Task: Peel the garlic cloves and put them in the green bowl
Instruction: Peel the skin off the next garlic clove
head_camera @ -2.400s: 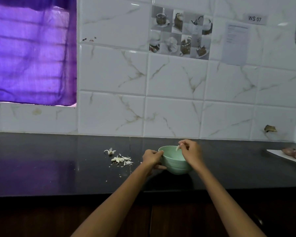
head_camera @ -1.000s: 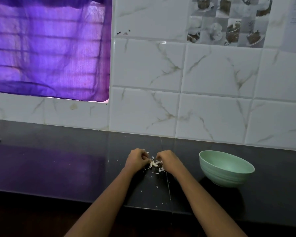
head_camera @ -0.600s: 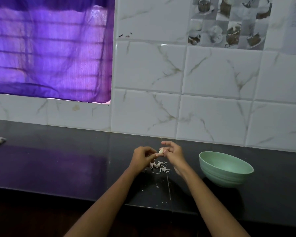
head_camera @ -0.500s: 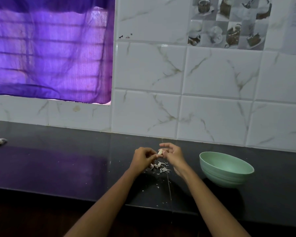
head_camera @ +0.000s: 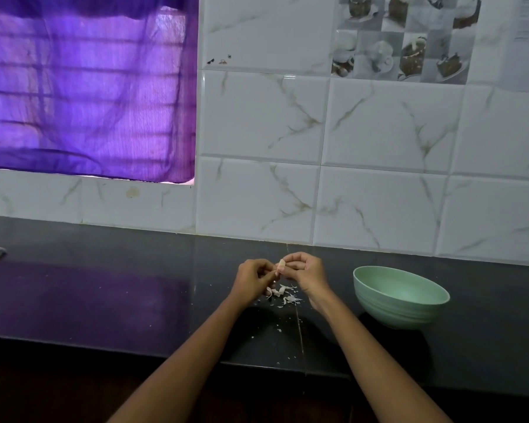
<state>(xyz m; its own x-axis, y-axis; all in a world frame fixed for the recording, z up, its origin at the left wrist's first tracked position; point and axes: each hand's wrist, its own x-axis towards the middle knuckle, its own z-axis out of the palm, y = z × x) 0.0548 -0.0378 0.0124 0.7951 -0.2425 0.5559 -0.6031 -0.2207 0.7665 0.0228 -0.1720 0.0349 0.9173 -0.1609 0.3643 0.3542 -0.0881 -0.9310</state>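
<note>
Both hands pinch a pale garlic clove point(head_camera: 282, 264) between them, left hand point(head_camera: 252, 277) and right hand point(head_camera: 304, 271) above papery peels point(head_camera: 283, 293); the green bowl point(head_camera: 400, 296) sits right of the right hand on the bench point(head_camera: 104, 294)

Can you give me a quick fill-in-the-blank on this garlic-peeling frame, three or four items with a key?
1. The garlic clove is held between the left hand and the right hand, above a pile of ____ on the countertop.
2. The green bowl stands on the person's ____ side of both hands.
3. The bowl rests ____ on the counter, touched by neither hand.
4. The curtain over the window is ____.

Missing words: peels; right; upright; purple
</note>
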